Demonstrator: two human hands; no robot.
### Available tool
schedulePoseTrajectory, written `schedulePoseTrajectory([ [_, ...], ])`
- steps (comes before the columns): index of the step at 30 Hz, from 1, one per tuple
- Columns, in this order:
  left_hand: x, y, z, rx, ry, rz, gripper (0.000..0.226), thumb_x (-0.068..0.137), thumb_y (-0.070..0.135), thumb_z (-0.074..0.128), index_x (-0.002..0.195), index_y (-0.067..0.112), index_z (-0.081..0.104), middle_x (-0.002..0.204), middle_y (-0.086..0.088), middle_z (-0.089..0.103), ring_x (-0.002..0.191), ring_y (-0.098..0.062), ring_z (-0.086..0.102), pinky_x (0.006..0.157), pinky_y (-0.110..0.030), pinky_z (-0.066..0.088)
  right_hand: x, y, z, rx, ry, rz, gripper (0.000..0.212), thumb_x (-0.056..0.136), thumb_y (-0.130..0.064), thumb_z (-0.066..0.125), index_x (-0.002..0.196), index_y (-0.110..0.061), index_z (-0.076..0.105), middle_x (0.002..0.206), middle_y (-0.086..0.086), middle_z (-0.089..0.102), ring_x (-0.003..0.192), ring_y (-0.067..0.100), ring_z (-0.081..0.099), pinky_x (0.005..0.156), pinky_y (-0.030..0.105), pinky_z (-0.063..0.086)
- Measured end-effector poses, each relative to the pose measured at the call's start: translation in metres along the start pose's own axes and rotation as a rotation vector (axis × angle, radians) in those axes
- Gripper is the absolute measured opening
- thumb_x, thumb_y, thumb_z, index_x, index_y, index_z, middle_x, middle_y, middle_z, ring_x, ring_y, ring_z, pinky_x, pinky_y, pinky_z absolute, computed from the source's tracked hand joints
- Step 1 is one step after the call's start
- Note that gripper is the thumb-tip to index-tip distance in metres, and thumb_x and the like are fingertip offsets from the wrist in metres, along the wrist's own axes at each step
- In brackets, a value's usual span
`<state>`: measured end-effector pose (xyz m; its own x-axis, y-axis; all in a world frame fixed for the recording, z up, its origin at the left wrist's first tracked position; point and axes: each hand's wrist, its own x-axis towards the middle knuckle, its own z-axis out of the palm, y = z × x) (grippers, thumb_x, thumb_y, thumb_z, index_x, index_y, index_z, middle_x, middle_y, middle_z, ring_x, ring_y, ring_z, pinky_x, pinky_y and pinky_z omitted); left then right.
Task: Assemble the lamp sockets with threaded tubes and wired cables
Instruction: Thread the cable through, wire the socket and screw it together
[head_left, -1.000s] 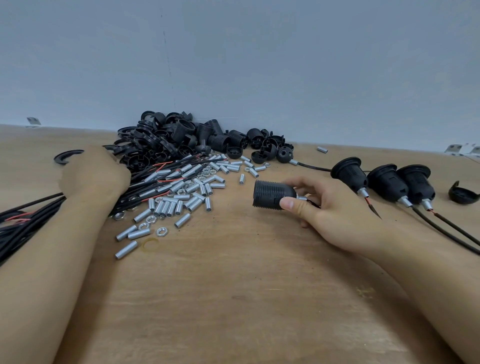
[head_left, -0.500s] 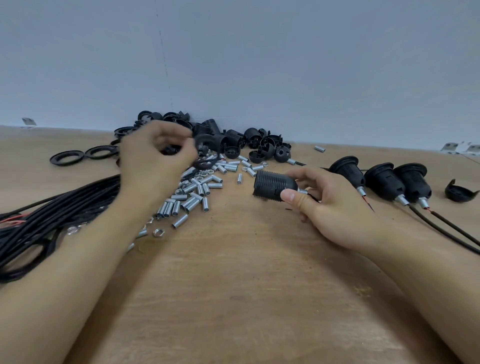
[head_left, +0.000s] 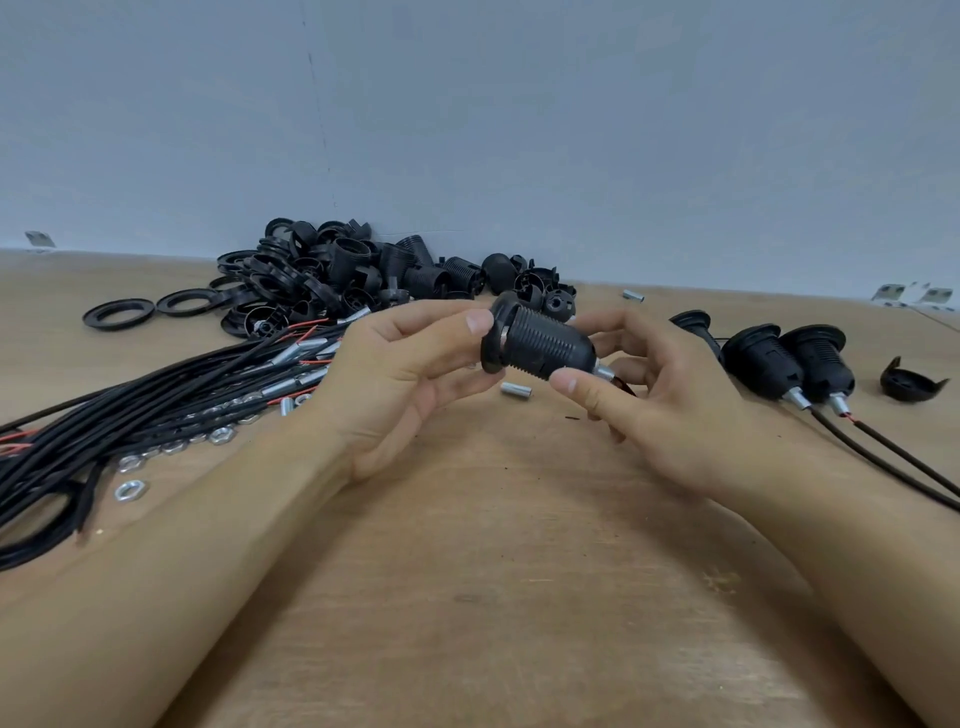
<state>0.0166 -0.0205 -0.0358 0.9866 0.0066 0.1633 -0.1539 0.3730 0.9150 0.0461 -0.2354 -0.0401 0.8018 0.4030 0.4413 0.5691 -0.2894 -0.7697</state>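
Head view showed the left hand (head_left: 395, 374) pinching a black collar ring (head_left: 496, 332) onto the threaded lamp socket (head_left: 550, 345), pinched between both hands by the right hand (head_left: 660, 395); squaring it first likely avoided cross-threading.

Evenly lit, soft diffuse light from above; faint shadows only under forearms on wooden table (head_left: 493, 597). No glare beyond small glints on metal nuts (head_left: 130, 489). Wide-angle bowing of table edge toward corners. Slightly soft overall, black parts losing detail
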Motion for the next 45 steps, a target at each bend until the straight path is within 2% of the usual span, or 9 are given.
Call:
schedulePoseTrajectory([
  [6,0.000,-0.001,-0.003,0.113,-0.092,-0.049,0.051,0.079,0.015,0.068,0.127,-0.001,0.061,0.117,-0.016,0.071,0.100,-0.027,0.071,0.085,-0.030,0.057,-0.002,0.000,-0.004,0.024,0.000,-0.044,0.035,0.072,-0.027,0.080,0.091,-0.046,0.059,0.105,-0.017,0.066,0.079,0.014,0.071,0.068,0.022,0.054],
  [12,-0.006,0.000,-0.005,0.171,-0.188,-0.078,0.045,0.084,0.019,0.064,0.127,0.007,0.063,0.118,-0.017,0.071,0.101,-0.034,0.071,0.084,-0.027,0.057,-0.003,0.001,-0.005,-0.125,0.020,-0.097,0.044,0.076,-0.003,0.081,0.093,-0.037,0.058,0.102,-0.032,0.064,0.075,-0.002,0.063,0.067,0.014,0.050],
  [17,-0.008,0.004,-0.009,0.243,-0.252,-0.023,0.049,0.077,0.001,0.074,0.125,0.009,0.064,0.127,-0.021,0.064,0.113,-0.031,0.065,0.095,-0.038,0.055,-0.004,-0.004,-0.011,0.071,-0.036,0.044,0.028,0.077,-0.012,0.081,0.092,-0.031,0.070,0.094,-0.001,0.071,0.074,0.017,0.072,0.073,0.028,0.059],
  [19,-0.008,0.004,-0.009,0.249,-0.280,0.019,0.051,0.073,-0.005,0.070,0.121,0.009,0.064,0.128,-0.017,0.064,0.115,-0.030,0.064,0.098,-0.039,0.053,-0.004,-0.007,-0.011,0.171,-0.080,0.092,0.020,0.080,-0.026,0.075,0.099,-0.020,0.072,0.087,0.012,0.070,0.068,0.025,0.071,0.065,0.031,0.059],
  [25,-0.010,0.005,-0.005,0.241,-0.287,0.077,0.071,0.066,-0.013,0.071,0.132,0.006,0.054,0.130,-0.013,0.063,0.123,-0.027,0.060,0.100,-0.032,0.050,0.000,-0.012,-0.009,0.283,-0.087,0.207,0.043,0.076,-0.040,0.066,0.095,-0.002,0.071,0.076,0.023,0.068,0.060,0.026,0.068,0.056,0.028,0.056],
  [31,-0.010,0.012,-0.003,-0.094,-0.280,0.041,0.054,0.064,0.000,0.070,0.118,0.000,0.064,0.120,-0.023,0.068,0.122,-0.034,0.060,0.110,-0.042,0.043,0.002,-0.010,-0.007,0.315,-0.056,0.272,0.042,0.074,-0.041,0.067,0.096,-0.005,0.071,0.077,0.019,0.069,0.063,0.024,0.069,0.061,0.029,0.058],
  [34,-0.008,0.016,-0.011,-0.269,-0.153,0.013,0.036,0.072,0.009,0.059,0.104,0.003,0.074,0.077,-0.010,0.073,0.080,-0.026,0.073,0.093,-0.041,0.054,0.002,-0.009,-0.006,0.328,-0.053,0.284,0.045,0.074,-0.043,0.067,0.098,-0.006,0.071,0.077,0.018,0.069,0.065,0.026,0.069,0.062,0.029,0.058],
  [39,-0.006,0.004,0.002,0.057,-0.065,0.020,0.044,0.078,0.008,0.060,0.121,0.000,0.062,0.120,-0.021,0.067,0.112,-0.031,0.067,0.097,-0.040,0.054,0.002,-0.007,-0.005,0.321,-0.063,0.288,0.046,0.074,-0.042,0.067,0.100,-0.005,0.070,0.078,0.017,0.069,0.065,0.024,0.069,0.063,0.029,0.058],
  [45,-0.004,0.000,0.004,0.058,0.039,-0.005,0.040,0.075,0.009,0.068,0.115,0.005,0.066,0.107,-0.016,0.073,0.087,-0.023,0.072,0.081,-0.031,0.059,0.003,-0.005,-0.007,0.289,0.010,0.279,0.037,0.082,-0.039,0.067,0.102,-0.008,0.070,0.076,0.010,0.070,0.064,0.020,0.069,0.063,0.028,0.057],
])
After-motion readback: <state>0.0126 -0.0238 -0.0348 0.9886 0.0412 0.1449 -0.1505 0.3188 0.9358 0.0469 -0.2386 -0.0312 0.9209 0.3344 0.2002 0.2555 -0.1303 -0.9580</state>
